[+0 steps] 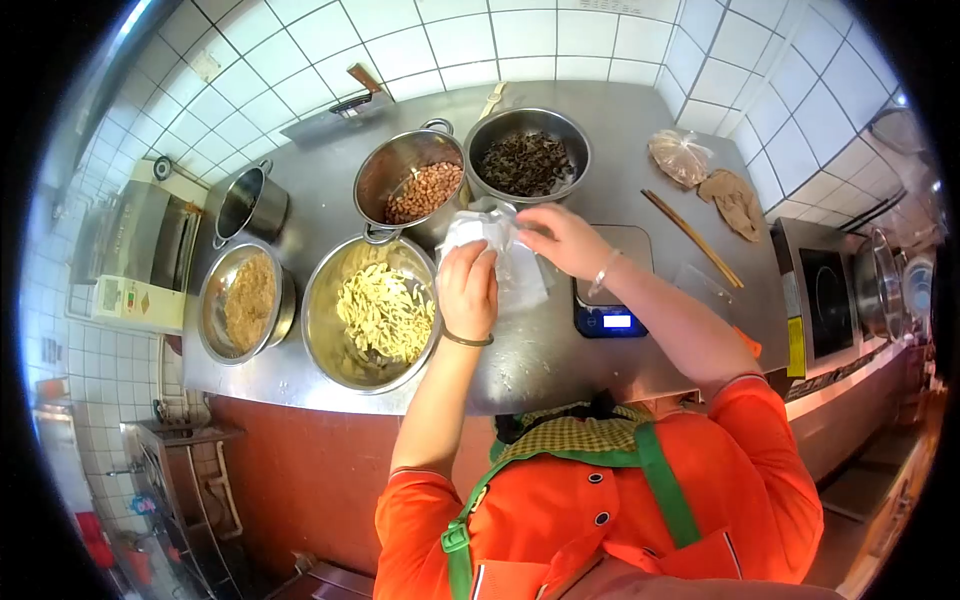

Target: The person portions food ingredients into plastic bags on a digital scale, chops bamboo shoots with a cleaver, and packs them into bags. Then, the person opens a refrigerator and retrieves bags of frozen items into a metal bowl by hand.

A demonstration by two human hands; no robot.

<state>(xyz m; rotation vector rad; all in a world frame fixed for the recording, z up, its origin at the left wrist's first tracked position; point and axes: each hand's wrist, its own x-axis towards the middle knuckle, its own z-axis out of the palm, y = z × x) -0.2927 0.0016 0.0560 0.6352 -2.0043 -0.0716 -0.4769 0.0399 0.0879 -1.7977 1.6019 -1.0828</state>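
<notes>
A clear plastic bag (515, 270) hangs between my hands over the middle of the steel table. My left hand (468, 288) is closed on the bag's left side, fingers pointing up. At the bag's upper right edge, my right hand (565, 240) pinches the thin plastic. The bag looks loose and crumpled, and what it contains, if anything, I cannot make out. Left of my left hand stands a steel bowl (318, 345) of pale yellow strips. Under my right forearm is a kitchen scale (608, 322) with a lit display.
Behind the bag stand a pot of peanuts (425, 192) and a bowl of dark pieces (525, 165). A bowl of brown shreds (250, 305) and another pot (250, 205) are at left. A cleaver (345, 108) lies by the wall; chopsticks (692, 238) and a cloth (732, 203) lie right.
</notes>
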